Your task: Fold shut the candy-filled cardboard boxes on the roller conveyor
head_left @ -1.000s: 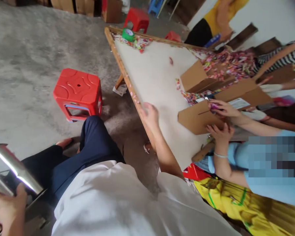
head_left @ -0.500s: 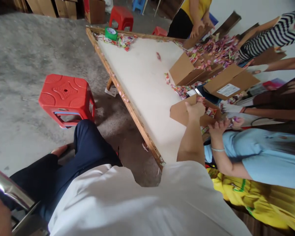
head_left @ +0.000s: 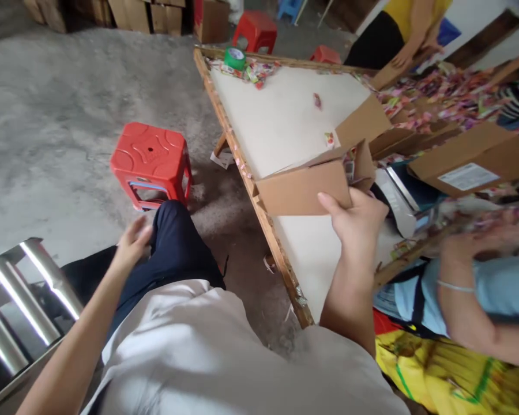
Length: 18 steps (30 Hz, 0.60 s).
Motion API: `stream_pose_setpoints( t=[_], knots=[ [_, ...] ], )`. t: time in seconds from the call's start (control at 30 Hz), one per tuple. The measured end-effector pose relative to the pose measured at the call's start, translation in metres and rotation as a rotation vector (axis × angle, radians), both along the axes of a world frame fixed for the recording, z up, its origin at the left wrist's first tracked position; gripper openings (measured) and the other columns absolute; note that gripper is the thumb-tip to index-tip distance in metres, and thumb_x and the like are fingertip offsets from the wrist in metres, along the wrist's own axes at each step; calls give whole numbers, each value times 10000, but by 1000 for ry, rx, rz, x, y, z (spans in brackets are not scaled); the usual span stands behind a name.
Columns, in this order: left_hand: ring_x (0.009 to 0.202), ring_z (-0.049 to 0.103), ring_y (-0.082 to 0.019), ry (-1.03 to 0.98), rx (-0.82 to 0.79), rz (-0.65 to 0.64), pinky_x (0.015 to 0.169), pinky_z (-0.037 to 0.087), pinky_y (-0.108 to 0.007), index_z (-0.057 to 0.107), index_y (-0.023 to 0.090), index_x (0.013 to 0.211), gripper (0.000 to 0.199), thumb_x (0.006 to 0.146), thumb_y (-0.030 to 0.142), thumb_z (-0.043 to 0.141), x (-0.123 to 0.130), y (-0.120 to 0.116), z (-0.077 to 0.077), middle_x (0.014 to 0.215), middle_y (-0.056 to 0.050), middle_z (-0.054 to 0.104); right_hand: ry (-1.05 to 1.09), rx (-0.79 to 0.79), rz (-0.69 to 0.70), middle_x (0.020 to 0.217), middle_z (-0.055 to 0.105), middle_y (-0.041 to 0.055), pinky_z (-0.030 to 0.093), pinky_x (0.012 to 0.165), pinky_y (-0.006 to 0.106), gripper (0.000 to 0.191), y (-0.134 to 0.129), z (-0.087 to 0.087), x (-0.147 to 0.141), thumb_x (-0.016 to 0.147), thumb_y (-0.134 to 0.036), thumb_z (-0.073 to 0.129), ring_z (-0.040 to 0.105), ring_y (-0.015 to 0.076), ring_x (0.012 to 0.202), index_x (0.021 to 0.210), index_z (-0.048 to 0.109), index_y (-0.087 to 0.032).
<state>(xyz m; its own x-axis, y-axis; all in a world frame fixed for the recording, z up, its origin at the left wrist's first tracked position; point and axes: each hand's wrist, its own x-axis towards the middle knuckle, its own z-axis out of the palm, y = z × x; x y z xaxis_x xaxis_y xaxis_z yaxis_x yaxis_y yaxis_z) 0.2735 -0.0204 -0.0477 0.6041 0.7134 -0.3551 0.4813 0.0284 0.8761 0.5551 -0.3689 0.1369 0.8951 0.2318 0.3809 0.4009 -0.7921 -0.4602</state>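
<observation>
My right hand (head_left: pixel 358 216) grips the near edge of an open cardboard box (head_left: pixel 305 187), thumb on the outer wall. The box lies on the white table (head_left: pixel 259 127), its left end over the wooden rim, and some wrapped pieces show inside its right end. Above my dark trouser leg, beside the red stool (head_left: pixel 149 153), my left hand (head_left: pixel 135 242) is raised with its fingers apart and nothing visible in it. It is slightly blurred.
A metal roller rack (head_left: pixel 23 305) stands at the lower left. Green tape (head_left: pixel 234 59) sits at the table's far corner. Other boxes, a heap of wrapped pieces (head_left: pixel 450 95) and co-workers' arms occupy the right. A yellow sack (head_left: pixel 432 369) lies lower right.
My right hand has drawn the box leftward across the table to its rim. My left hand has risen from the lower left corner, near the metal rack. The view has shifted left.
</observation>
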Motion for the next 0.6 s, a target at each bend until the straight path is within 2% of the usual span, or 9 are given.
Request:
stream_pose_setpoints(
  t=[0.07, 0.13, 0.2, 0.27, 0.33, 0.4, 0.5, 0.6],
  knots=[
    [1420, 414, -325, -180, -398, -88, 1112, 422, -464, 439, 183, 1453, 853, 817, 743, 534, 39, -24, 10, 1527, -144, 455, -87, -37, 228, 579, 568, 1, 362, 555, 294, 335, 28, 15, -42, 811, -454, 713, 527, 175, 582, 619, 575, -217],
    [1402, 438, -344, -253, -791, -122, 1104, 416, -529, 450, 169, 1449, 827, 885, 769, 375, 66, -43, 23, 1499, -171, 480, -147, -66, 531, 584, 555, 3, 365, 567, 296, 376, 57, 22, -77, 866, -400, 690, 519, 164, 594, 584, 521, -217],
    [1344, 502, -354, -408, -1053, -100, 1097, 426, -536, 509, 128, 1405, 819, 921, 752, 289, 74, -46, 32, 1412, -183, 566, -146, -64, 854, 679, 632, 24, 417, 626, 299, 252, 88, 19, -103, 919, -306, 646, 559, 172, 664, 691, 604, -208],
    [1278, 568, -325, -623, -1150, -7, 1102, 443, -481, 546, 82, 1365, 771, 965, 682, 274, 56, -33, 31, 1322, -179, 634, -91, -60, 1128, 789, 692, 40, 460, 699, 304, 114, 122, 6, -125, 954, -227, 592, 585, 177, 725, 896, 684, -195],
    [1205, 624, -293, -755, -1129, 138, 1087, 468, -439, 553, 53, 1350, 707, 997, 602, 281, 13, -12, 22, 1257, -174, 671, -38, -64, 1352, 811, 704, 44, 476, 730, 306, 141, 158, -14, -147, 966, -195, 566, 583, 177, 733, 1006, 700, -181],
    [1139, 661, -289, -750, -1050, 311, 1053, 498, -445, 567, 45, 1327, 685, 1000, 576, 283, -46, 6, 10, 1200, -178, 695, -5, -64, 1547, 785, 694, 42, 479, 726, 303, 149, 194, -34, -171, 965, -197, 569, 577, 178, 729, 1002, 711, -175],
    [1031, 699, -293, -567, -741, 660, 964, 549, -445, 658, 74, 1168, 707, 986, 608, 232, -135, 10, -8, 1030, -180, 735, 22, -8, 1839, 810, 702, 47, 490, 737, 299, 151, 245, -59, -212, 959, -207, 575, 596, 183, 765, 995, 719, -177],
    [931, 713, -301, -380, -395, 1034, 870, 565, -431, 700, 132, 930, 706, 982, 621, 192, -199, 0, -22, 830, -178, 724, 17, 48, 2128, 886, 729, 53, 508, 755, 303, 181, 300, -80, -254, 955, -194, 554, 629, 195, 823, 1015, 725, -197]
  ],
)
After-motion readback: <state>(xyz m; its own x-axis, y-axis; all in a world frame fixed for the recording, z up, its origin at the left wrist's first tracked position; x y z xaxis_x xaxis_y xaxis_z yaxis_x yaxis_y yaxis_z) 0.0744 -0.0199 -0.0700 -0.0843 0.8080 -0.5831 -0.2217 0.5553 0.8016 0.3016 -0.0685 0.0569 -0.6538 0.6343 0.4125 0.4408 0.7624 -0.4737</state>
